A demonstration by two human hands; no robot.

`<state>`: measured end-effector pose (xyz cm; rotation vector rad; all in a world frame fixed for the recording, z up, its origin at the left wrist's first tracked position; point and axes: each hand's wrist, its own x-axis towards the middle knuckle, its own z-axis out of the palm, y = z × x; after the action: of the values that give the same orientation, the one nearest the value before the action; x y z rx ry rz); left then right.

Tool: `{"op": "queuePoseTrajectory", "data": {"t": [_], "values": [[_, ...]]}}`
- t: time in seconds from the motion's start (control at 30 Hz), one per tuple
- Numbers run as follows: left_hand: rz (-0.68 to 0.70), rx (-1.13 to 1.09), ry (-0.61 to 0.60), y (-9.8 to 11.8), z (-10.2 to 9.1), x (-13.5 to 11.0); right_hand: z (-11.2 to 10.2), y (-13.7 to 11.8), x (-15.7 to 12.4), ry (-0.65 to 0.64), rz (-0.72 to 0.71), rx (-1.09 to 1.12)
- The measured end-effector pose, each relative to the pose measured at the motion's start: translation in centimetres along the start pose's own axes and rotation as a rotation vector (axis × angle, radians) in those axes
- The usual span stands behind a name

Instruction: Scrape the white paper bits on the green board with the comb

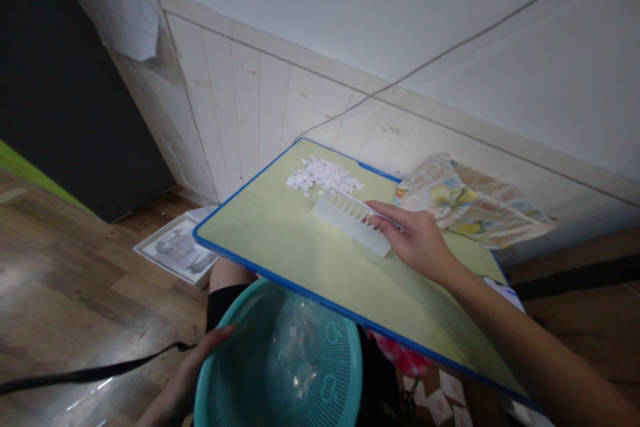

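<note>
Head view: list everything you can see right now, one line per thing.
table: one, pale yellow with blue rim, centre
paper scraps: one pile, white, far end of table
slotted tray: one, white, on table beside the scraps
basket: one, teal, below table's near edge, clear plastic inside
printed cloth: one, multicoloured, right by the wall
framed picture: one, white, on floor left
strap: one, black, on floor
right hand: fingers on the slotted tray
left hand: on basket rim

Right hand [417, 240] reaches forward, arm extended, fingers spread flat; left hand [197, 364] low, fingers curled in a grip.
</note>
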<state>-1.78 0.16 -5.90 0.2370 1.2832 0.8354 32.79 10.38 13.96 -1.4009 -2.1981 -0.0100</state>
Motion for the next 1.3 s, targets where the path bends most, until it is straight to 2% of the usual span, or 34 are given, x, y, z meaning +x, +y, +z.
{"op": "queuePoseTrajectory", "data": {"t": [0.13,0.33,0.47,0.73,0.87,0.97,1.1,1.3], "values": [[0.000,0.016,-0.056,1.2,0.8,-1.6,0.0,-0.3,0.2,0.020,-0.021,0.021],[-0.005,-0.093,-0.094,2.1,1.0,-2.8,1.7,0.1,1.5,0.014,-0.085,0.093],[-0.030,-0.148,-0.052,2.4,1.0,-3.1,2.1,-0.6,0.7,-0.041,-0.150,0.093],[0.131,-0.218,-0.098,2.7,1.6,-4.5,0.9,-1.3,-3.0,-0.067,-0.296,0.195],[0.158,-0.231,-0.064,3.1,2.7,-5.7,-0.2,-2.1,-4.3,-0.081,-0.311,0.250],[0.166,-0.244,-0.040,3.6,3.6,-6.6,-0.8,-2.6,-4.7,-0.061,-0.312,0.256],[0.146,-0.258,-0.075,3.8,4.0,-7.0,-1.0,-2.4,-4.4,0.020,-0.248,0.204],[0.163,-0.247,-0.096,3.7,3.9,-6.6,-0.7,-2.7,-5.0,-0.003,-0.287,0.160]]}}
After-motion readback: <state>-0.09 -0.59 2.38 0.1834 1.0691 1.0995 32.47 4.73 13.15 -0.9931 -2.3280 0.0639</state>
